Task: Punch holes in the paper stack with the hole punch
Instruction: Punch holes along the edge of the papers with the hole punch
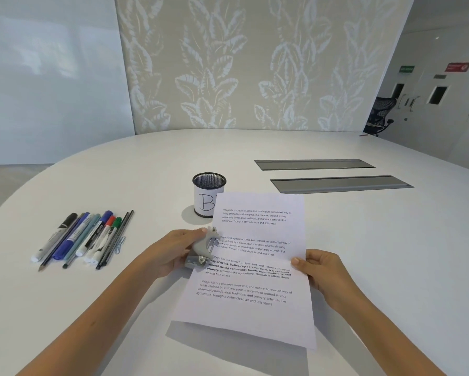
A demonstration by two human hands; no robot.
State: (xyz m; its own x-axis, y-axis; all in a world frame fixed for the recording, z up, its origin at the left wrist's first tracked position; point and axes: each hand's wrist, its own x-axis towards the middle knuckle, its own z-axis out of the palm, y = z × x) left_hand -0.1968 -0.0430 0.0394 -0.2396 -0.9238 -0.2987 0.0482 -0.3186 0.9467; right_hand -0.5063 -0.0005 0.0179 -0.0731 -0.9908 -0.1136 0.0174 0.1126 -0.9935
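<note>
A white paper stack (252, 272) with several printed paragraphs is held lifted above the white table (377, 240), casting a shadow under its near edge. My right hand (318, 270) pinches the stack's right edge, thumb on top. My left hand (173, 251) grips a grey metal hole punch (203, 249) at the stack's left edge, about halfway along it. The paper's left edge sits in the punch's slot. The punch's lever is raised.
A black mesh pen cup (208, 195) labelled "B" stands just behind the paper's far left corner. Several markers, pens and pencils (84, 238) lie in a row at the left, with a paper clip (120, 244) beside them. Two grey cable hatches (339, 183) are set into the table at the back right.
</note>
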